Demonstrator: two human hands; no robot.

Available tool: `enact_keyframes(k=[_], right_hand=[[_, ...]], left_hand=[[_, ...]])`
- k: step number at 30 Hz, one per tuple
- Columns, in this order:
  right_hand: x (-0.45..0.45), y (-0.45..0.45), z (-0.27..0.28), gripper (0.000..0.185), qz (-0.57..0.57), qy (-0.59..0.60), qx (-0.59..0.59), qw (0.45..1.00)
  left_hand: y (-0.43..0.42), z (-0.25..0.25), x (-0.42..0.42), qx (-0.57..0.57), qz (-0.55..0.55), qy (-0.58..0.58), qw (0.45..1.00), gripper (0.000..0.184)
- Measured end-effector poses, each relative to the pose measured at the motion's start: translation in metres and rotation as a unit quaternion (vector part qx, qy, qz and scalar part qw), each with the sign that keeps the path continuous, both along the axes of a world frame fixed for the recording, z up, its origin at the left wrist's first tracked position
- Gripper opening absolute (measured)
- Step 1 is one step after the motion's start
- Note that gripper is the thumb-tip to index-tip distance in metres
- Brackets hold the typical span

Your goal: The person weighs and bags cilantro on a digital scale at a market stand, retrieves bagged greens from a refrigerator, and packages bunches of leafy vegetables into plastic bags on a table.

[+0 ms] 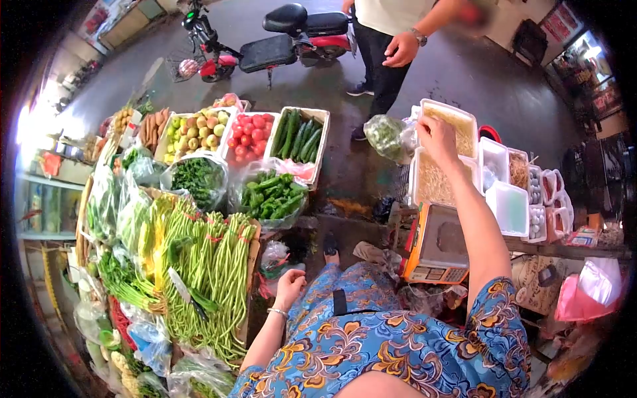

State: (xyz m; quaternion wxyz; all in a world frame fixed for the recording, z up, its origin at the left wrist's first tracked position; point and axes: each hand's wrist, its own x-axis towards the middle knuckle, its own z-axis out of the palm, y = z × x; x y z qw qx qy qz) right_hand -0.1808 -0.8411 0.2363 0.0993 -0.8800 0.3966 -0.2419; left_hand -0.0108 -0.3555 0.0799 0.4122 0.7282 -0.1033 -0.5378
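My right hand (438, 139) is stretched out over the white foam boxes, its fingers closed on the top of a clear plastic bag (388, 138) with green vegetables inside. The bag hangs to the left of the bean sprouts (434, 180). Down by my lap, my left hand (290, 288) has its fingers curled in, and nothing shows in them. Just above it are crumpled plastic bags (273, 255). To its left lie long green beans (212, 265) with a knife (182, 288) on top.
An orange scale (434, 245) stands right of my legs. Boxes of cucumbers (296, 137), tomatoes (251, 136) and pears (199, 129) line the stall, with bagged green peppers (272, 196) in front. A person (388, 50) stands across from me near a red scooter (269, 53).
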Motion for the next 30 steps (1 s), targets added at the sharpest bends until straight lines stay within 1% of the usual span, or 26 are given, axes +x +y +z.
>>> enact_keyframes(k=[2,4,6,7,8,10,11,12,14,16,18,19,20,22,23,24,25,26,27,28,29,30], right_hand=[[0.018,-0.018,-0.004,0.016,0.014,-0.060,0.080,0.995],[0.033,-0.034,-0.013,0.017,0.008,-0.060,0.062,0.996],[0.047,-0.043,-0.017,0.017,0.004,-0.068,0.059,0.996],[0.052,-0.045,-0.014,0.017,-0.002,-0.066,0.096,0.993],[0.057,-0.047,-0.014,0.017,0.002,-0.065,0.098,0.993],[0.067,-0.046,-0.009,0.019,-0.058,-0.051,0.073,0.994],[0.069,-0.046,-0.005,0.021,-0.073,-0.052,0.124,0.988],[0.072,-0.050,-0.010,0.021,-0.070,-0.053,0.124,0.988],[0.070,-0.061,-0.027,0.020,-0.072,-0.058,0.074,0.993],[0.071,-0.062,-0.035,0.022,-0.068,-0.071,0.088,0.991],[0.075,-0.059,-0.047,0.024,-0.057,-0.169,0.166,0.970],[0.078,-0.053,-0.048,0.026,-0.067,-0.180,0.214,0.958],[0.077,-0.042,-0.047,0.022,-0.060,-0.168,0.220,0.959],[0.072,-0.021,-0.062,0.016,-0.044,-0.214,0.269,0.938],[0.065,-0.012,-0.080,0.018,-0.027,-0.227,0.296,0.927],[0.057,0.006,-0.087,0.021,-0.027,-0.209,0.348,0.914],[0.046,0.023,-0.103,0.020,0.009,-0.229,0.416,0.880],[0.036,0.047,-0.102,0.017,0.021,-0.177,0.457,0.871],[0.020,0.069,-0.112,0.014,0.048,-0.163,0.508,0.845],[0.001,0.088,-0.135,0.013,0.083,-0.139,0.525,0.835],[-0.018,0.111,-0.151,0.011,0.088,-0.114,0.533,0.834],[-0.039,0.135,-0.156,0.014,0.094,-0.077,0.549,0.827]], left_hand=[[-0.003,0.004,0.007,0.002,-0.001,-0.008,1.000,0.017],[-0.005,0.003,0.012,0.005,-0.002,-0.015,1.000,0.017],[0.000,-0.005,0.016,0.020,0.015,0.016,1.000,0.016],[0.000,-0.003,0.017,0.021,0.021,0.014,0.999,0.016],[0.003,-0.009,0.018,0.022,0.025,0.014,0.999,0.016],[0.009,-0.018,0.019,0.013,0.056,0.042,0.997,0.015],[0.012,-0.021,0.019,0.013,0.060,0.042,0.997,0.015],[0.010,-0.017,0.020,0.020,0.049,0.034,0.998,0.014],[0.006,-0.009,0.022,0.025,0.041,0.023,0.999,0.014],[0.002,-0.004,0.022,0.041,0.054,0.037,0.997,0.014],[0.003,-0.005,0.022,0.033,0.057,0.039,0.997,0.014],[0.004,-0.006,0.022,0.026,0.058,0.041,0.997,0.014],[0.006,-0.007,0.023,0.023,0.067,0.036,0.997,0.014],[0.008,-0.010,0.021,0.009,0.060,0.033,0.998,0.015],[0.007,-0.006,0.019,0.016,0.074,0.045,0.996,0.015],[0.011,-0.012,0.019,0.012,0.092,0.036,0.995,0.015],[0.015,-0.022,0.016,0.007,0.095,0.047,0.994,0.016],[0.019,-0.030,0.011,0.002,0.097,0.060,0.994,0.016],[0.022,-0.030,0.007,0.008,0.098,0.062,0.993,0.016],[0.024,-0.031,0.005,0.003,0.111,0.055,0.992,0.016],[0.027,-0.031,0.000,0.015,0.109,0.052,0.993,0.016],[0.030,-0.031,-0.007,0.027,0.105,0.051,0.993,0.016]])
